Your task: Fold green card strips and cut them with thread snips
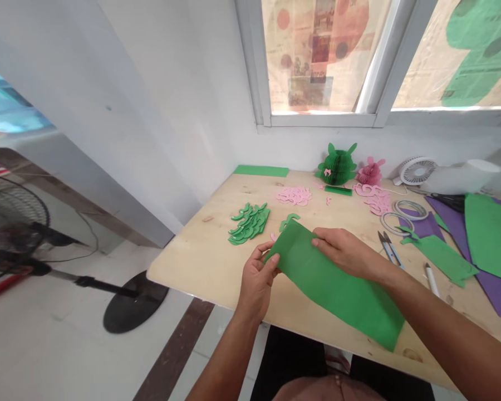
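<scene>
A long sheet of green paper [338, 284] slants over the near edge of the wooden table. My left hand [259, 275] pinches its left end between thumb and fingers. Along the upper edge, my right hand [344, 250] grips the same sheet, thumb on top and fingers partly hidden behind it. Just beyond the sheet lie a curved green cutout [290, 221] and, farther left, a pile of green paper cutouts [249, 224]. Snips with blue handles [390, 250] rest to the right of my right hand.
Pink cutouts [294, 195], a green honeycomb paper figure [338, 165] and a smaller pink one [370, 171] are at the back. Tape rolls [411, 210], a white pen [432, 279], purple paper [499, 295] and a small fan [417, 170] are right. A standing fan's base [136, 303] is on the floor.
</scene>
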Available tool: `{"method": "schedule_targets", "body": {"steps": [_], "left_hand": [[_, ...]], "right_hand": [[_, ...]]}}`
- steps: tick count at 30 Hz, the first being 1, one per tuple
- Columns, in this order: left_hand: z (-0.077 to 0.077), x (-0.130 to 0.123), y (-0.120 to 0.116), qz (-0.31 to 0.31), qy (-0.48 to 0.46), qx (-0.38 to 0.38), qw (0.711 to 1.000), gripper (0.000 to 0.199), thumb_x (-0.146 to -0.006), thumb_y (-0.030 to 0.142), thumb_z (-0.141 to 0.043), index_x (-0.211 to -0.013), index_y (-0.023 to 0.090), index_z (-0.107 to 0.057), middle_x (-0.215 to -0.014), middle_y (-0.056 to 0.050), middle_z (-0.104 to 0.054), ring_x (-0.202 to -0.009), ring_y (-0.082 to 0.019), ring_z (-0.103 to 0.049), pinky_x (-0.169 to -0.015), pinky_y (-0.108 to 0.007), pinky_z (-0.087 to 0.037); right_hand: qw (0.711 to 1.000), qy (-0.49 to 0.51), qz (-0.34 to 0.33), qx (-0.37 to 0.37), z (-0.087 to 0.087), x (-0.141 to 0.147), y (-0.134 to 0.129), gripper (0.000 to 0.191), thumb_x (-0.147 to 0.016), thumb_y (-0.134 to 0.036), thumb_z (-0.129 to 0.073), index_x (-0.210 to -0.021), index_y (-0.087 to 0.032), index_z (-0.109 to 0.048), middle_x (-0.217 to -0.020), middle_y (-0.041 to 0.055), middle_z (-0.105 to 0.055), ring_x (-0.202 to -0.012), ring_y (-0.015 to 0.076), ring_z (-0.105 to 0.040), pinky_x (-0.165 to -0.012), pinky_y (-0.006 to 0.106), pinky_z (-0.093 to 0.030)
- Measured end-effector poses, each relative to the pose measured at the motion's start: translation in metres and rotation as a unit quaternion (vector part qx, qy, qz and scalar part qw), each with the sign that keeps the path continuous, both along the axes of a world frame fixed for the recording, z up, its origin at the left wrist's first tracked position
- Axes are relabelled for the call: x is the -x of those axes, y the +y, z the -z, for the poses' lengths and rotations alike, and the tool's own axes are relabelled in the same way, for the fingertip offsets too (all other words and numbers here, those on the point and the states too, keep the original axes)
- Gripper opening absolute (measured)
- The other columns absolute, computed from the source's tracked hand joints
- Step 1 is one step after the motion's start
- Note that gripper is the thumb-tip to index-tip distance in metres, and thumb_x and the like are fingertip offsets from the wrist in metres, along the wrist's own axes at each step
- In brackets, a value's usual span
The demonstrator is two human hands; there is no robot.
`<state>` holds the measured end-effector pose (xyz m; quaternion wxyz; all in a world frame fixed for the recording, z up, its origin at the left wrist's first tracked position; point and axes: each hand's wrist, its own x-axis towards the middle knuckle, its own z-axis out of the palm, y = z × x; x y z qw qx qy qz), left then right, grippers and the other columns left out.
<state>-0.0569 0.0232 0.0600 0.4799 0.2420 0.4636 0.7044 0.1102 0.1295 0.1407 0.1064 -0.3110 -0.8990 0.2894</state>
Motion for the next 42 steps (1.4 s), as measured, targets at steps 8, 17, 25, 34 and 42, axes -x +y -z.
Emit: {"method": "schedule_targets", "body": {"steps": [8, 17, 25, 34, 42], "left_hand": [[-0.010, -0.018, 0.000, -0.023, -0.119, 0.009, 0.993, 0.040, -0.071, 0.041, -0.077, -0.099, 0.016, -0.065, -0.099, -0.010, -0.072, -0.091, -0.022, -0.067, -0.079, -0.032, -0.054], [-0.020, -0.027, 0.016, -0.098, -0.066, -0.028, 0.993, 0.042, -0.078, 0.045, -0.069, -0.110, 0.018, -0.064, -0.108, -0.008, -0.069, -0.103, -0.022, -0.063, -0.088, -0.031, -0.050], [-0.027, -0.015, 0.037, -0.087, 0.079, -0.064, 0.991, 0.035, -0.080, 0.047, -0.066, -0.100, 0.019, -0.065, -0.105, -0.006, -0.069, -0.101, -0.021, -0.063, -0.090, -0.029, -0.048], [-0.030, -0.020, 0.031, 0.050, 0.028, -0.030, 0.998, 0.034, -0.071, 0.037, -0.076, -0.095, 0.017, -0.063, -0.090, -0.006, -0.073, -0.083, -0.020, -0.068, -0.074, -0.030, -0.053], [-0.029, -0.020, 0.035, 0.079, 0.045, -0.038, 0.995, 0.032, -0.073, 0.036, -0.075, -0.096, 0.017, -0.065, -0.095, -0.006, -0.073, -0.086, -0.020, -0.068, -0.075, -0.030, -0.053]], "right_hand": [[0.990, 0.117, 0.043, 0.063, 0.015, 0.000, -0.003, 0.031, -0.094, -0.041, -0.036, -0.068, -0.023, -0.036, -0.065, -0.0024, -0.042, -0.062, 0.0150, -0.043, -0.059, 0.028, -0.034], [0.966, 0.198, 0.082, 0.141, 0.025, 0.003, -0.010, 0.030, -0.092, -0.046, -0.042, -0.075, -0.022, -0.052, -0.068, -0.0006, -0.052, -0.062, 0.0159, -0.048, -0.056, 0.028, -0.039], [0.928, 0.286, 0.122, 0.206, 0.030, 0.002, -0.013, 0.033, -0.089, -0.051, -0.049, -0.086, -0.021, -0.062, -0.070, 0.0014, -0.060, -0.062, 0.0175, -0.054, -0.056, 0.028, -0.044], [0.900, 0.321, 0.164, 0.245, 0.045, -0.009, -0.006, 0.038, -0.087, -0.054, -0.051, -0.098, -0.020, -0.066, -0.069, 0.0022, -0.063, -0.061, 0.0190, -0.057, -0.055, 0.029, -0.047], [0.866, 0.362, 0.145, 0.312, 0.051, -0.015, -0.008, 0.037, -0.088, -0.050, -0.055, -0.109, -0.021, -0.065, -0.078, 0.0025, -0.067, -0.068, 0.0197, -0.061, -0.060, 0.031, -0.048]]}}
